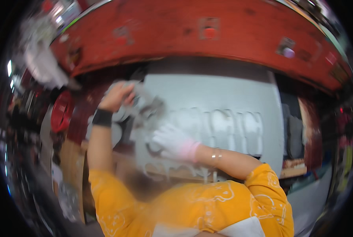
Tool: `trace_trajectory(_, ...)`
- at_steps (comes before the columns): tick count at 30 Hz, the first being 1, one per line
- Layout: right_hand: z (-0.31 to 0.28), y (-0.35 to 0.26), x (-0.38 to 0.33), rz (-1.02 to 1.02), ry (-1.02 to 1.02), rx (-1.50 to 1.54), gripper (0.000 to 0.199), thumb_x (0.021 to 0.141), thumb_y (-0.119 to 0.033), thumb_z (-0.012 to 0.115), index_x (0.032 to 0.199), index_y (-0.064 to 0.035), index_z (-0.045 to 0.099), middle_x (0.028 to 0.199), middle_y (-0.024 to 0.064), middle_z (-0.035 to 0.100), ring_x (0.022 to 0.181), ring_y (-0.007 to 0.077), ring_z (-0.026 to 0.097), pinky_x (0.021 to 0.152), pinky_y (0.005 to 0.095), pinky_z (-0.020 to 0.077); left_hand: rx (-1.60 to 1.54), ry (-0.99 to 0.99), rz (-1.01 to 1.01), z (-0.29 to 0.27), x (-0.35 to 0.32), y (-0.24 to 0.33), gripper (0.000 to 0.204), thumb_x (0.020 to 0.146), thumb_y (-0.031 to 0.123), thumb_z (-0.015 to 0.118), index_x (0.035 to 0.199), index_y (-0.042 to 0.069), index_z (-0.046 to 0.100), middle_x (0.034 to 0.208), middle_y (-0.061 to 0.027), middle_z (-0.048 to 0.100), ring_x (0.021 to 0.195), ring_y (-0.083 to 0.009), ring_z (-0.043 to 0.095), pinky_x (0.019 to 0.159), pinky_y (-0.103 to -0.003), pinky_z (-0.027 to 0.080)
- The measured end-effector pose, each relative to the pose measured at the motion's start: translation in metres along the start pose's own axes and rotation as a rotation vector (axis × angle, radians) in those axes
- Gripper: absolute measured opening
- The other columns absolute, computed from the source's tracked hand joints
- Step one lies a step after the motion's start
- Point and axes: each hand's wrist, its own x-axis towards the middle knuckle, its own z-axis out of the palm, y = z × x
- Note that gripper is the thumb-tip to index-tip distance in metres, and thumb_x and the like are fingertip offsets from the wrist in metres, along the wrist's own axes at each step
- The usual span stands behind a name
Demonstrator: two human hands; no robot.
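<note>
My left hand [120,96], bare with a black band at the wrist, is raised at the left edge of a pale grey sheet [208,89]. Its fingers curl closed beside a blurred grey piece [152,108], whose kind I cannot make out. On the sheet's left part is my right hand [173,141], in a white glove with a pink cuff; motion smears its fingers. Curved cut outlines [222,128] run in a row across the sheet to the right of this hand. More cut-out edges [172,170] show along its near side.
A red machine beam [164,33] with several buttons spans the far side above the sheet. Rounded grey pieces [115,132] lie left of the sheet. A red round stool-like thing [61,111] stands farther left. Dark grey pieces [295,136] and wooden blocks [294,169] are at the right.
</note>
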Motion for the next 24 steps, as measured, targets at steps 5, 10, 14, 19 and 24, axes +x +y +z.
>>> trace_trajectory(5,-0.022,-0.003,0.013,0.035,-0.111,0.045,0.052,0.079,-0.027,0.069,0.121,-0.0015,0.053,0.127,0.0158,0.052,0.127,0.0336,0.042,0.112,0.0452,0.0287,-0.164,0.29,0.022,-0.038,0.015,0.06,0.029,0.098,0.03,0.055,0.11,0.004,0.062,0.066,0.0038,0.05,0.048,-0.0048,0.041,0.056,-0.025,0.048)
trace_trajectory(10,-0.029,-0.006,0.019,-0.016,-0.039,0.085,0.046,0.079,-0.025,0.067,0.117,-0.002,0.055,0.121,0.0146,0.053,0.121,0.033,0.046,0.102,0.0412,0.0397,-0.038,0.264,0.09,-0.071,-0.007,0.117,0.031,0.097,0.03,0.055,0.112,0.003,0.061,0.068,0.0049,0.05,0.048,-0.0028,0.039,0.058,-0.024,0.047)
trace_trajectory(14,-0.047,-0.002,0.019,-0.047,-0.077,0.116,0.035,0.082,-0.022,0.061,0.113,-0.0071,0.058,0.116,0.0153,0.056,0.111,0.0345,0.052,0.097,0.0424,0.0419,0.112,0.265,-0.025,-0.086,-0.034,0.123,0.023,0.094,0.027,0.058,0.088,0.005,0.06,0.069,0.002,0.055,0.053,-0.0073,0.05,0.058,-0.025,0.047)
trace_trajectory(19,-0.107,0.032,-0.004,0.067,0.035,0.29,0.018,0.083,-0.012,0.056,0.098,-0.0026,0.062,0.089,0.0177,0.061,0.086,0.0378,0.058,0.078,0.042,0.0479,0.222,0.279,-0.224,-0.11,-0.06,0.091,0.031,0.093,0.029,0.057,0.073,0.005,0.058,0.062,-0.0002,0.055,0.054,-0.0123,0.053,0.056,-0.027,0.045)
trace_trajectory(24,-0.146,0.065,-0.067,0.387,0.227,0.119,0.029,0.085,-0.017,0.063,0.108,0.0009,0.064,0.104,0.0205,0.065,0.098,0.0376,0.061,0.089,0.0397,0.049,0.617,0.463,-0.183,-0.133,-0.037,0.056,0.029,0.093,0.027,0.055,0.08,0.001,0.061,0.065,-0.0025,0.058,0.056,-0.0137,0.054,0.058,-0.03,0.045)
